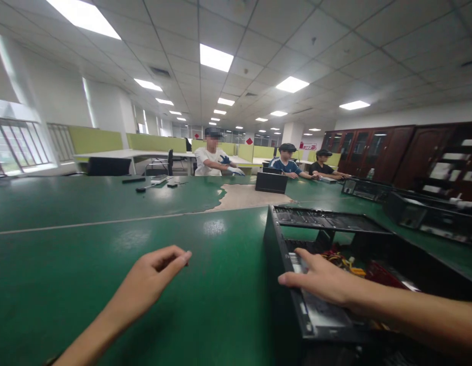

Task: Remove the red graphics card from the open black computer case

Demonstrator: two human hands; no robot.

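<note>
An open black computer case [276, 284] lies on the green table at the right, its inside showing a metal drive-like box, coloured cables [348, 264] and a dark red board [382, 274]. My right hand [323, 277] rests over the case's near-left rim, thumb across the edge and index finger inside; the other fingers are partly hidden. Left of the case, my left hand [155, 274] hovers above the table, apart from the case. Its fingers curl and the thumb meets the index finger; a tiny dark spot shows at the tips, too small to name.
The green table [87, 269] has a bare tan patch [239, 198] with a black box [271, 183] on it. Small dark items [140, 189] lie at the far left. More computer cases [430, 213] stand at the right. Several people [213, 160] sit across the table.
</note>
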